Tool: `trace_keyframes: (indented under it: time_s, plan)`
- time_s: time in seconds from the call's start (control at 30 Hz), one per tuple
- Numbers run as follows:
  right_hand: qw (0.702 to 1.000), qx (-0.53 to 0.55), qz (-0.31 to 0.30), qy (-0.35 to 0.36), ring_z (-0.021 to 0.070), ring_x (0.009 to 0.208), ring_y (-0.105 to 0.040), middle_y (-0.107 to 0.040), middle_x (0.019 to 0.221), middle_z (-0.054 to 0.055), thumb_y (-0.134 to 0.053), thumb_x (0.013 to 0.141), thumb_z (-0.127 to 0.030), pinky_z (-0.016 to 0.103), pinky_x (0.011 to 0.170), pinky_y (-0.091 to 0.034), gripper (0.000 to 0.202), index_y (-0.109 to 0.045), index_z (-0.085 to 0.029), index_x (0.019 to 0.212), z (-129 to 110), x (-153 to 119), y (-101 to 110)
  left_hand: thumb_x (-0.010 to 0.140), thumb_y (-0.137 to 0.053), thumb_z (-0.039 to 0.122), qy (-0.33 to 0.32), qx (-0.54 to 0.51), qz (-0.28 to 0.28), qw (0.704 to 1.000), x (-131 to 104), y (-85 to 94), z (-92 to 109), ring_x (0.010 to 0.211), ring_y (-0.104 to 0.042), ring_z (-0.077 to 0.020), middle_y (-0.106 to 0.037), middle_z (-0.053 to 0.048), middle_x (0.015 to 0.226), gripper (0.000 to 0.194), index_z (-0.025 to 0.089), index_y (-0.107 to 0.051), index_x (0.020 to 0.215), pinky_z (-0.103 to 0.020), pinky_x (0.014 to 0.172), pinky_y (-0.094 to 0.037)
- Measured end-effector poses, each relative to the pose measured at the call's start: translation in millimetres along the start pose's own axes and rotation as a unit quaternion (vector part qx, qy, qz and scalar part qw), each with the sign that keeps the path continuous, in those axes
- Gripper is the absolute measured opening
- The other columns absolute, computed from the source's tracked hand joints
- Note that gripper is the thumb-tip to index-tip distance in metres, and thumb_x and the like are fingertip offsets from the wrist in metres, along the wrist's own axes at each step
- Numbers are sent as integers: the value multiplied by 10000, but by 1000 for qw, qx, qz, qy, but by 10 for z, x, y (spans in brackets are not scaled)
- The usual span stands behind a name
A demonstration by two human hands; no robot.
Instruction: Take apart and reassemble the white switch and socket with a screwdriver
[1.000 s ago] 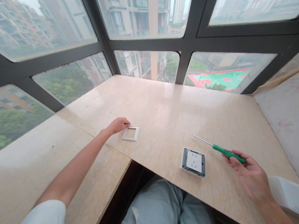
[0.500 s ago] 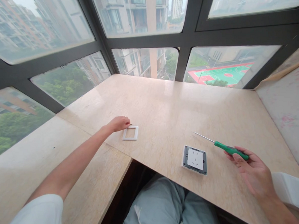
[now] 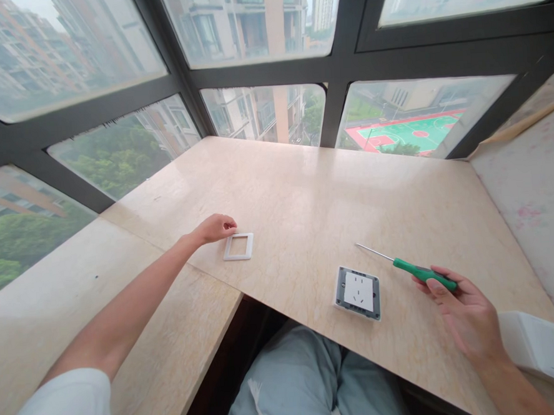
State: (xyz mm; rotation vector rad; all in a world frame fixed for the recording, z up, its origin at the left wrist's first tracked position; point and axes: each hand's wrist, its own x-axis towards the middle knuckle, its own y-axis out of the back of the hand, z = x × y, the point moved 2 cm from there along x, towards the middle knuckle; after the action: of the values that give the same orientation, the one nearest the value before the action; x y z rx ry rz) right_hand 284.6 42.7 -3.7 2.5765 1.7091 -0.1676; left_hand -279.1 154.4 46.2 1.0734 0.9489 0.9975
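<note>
My left hand (image 3: pixel 216 228) is closed in a pinch just behind the white square frame (image 3: pixel 239 257), which lies flat on the stone surface. Whatever its fingers hold is too small to make out. My right hand (image 3: pixel 468 308) grips a screwdriver (image 3: pixel 415 271) by its green handle, the metal shaft pointing left. Between the hands, nearer the front edge, sits a socket panel (image 3: pixel 358 292) with its grey inner plate and white slotted face upward. The screwdriver's tip is above and behind the socket panel, apart from it.
The beige stone surface (image 3: pixel 286 200) meets dark-framed windows (image 3: pixel 269 74) at the back and left. A white box (image 3: pixel 543 348) stands at the right beside a patterned wall. My legs (image 3: pixel 292 382) are below the front edge.
The whole view has shifted slightly. The small thin item seen at my left fingertips before no longer shows clearly. My right hand still holds the screwdriver in much the same pose.
</note>
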Motion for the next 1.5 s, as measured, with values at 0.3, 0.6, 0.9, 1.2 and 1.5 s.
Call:
trace_keyframes:
  time_s: [0.3,0.6,0.9,1.2,1.5]
  plan:
    - [1000,-21,-7,17,261,838,-740,-757,942,12,-877,587,-570,500,986,-570,539,-710,-277,1008,20,5,8,796,-570,317,-27,7,-57,998,32,44,-29,789,-668,-165,-769,-37,894,222,229,-774,787,-230,722,-447]
    - [971,-231,9,51,268,885,-691,-760,979,33,-790,651,-594,386,791,-577,508,-740,-257,1027,15,-68,-31,651,-655,255,23,26,-19,999,73,10,16,677,-615,-176,-702,-23,682,62,211,-649,607,-255,626,-379]
    - [964,-253,-5,85,238,828,-655,-734,963,41,-722,706,-621,359,787,-532,497,-709,-255,1041,29,-100,-52,751,-577,258,53,-110,96,988,-78,200,390,622,-605,-112,-676,-5,674,116,154,-626,735,-199,574,-457]
    - [963,-236,-26,129,243,844,-681,-742,983,63,-707,767,-545,383,796,-559,427,-709,-222,1046,68,-79,-64,827,-668,276,-141,-318,51,936,-90,371,1803,633,-626,-103,-699,-22,705,150,135,-690,781,-198,594,-513]
    - [959,-226,-43,165,245,894,-692,-743,1045,87,-692,830,-455,399,813,-570,354,-698,-213,1088,107,-72,-54,970,-539,159,-341,-305,39,889,-35,-9,2977,831,-683,-142,-728,-70,921,188,165,-726,974,-254,732,-549]
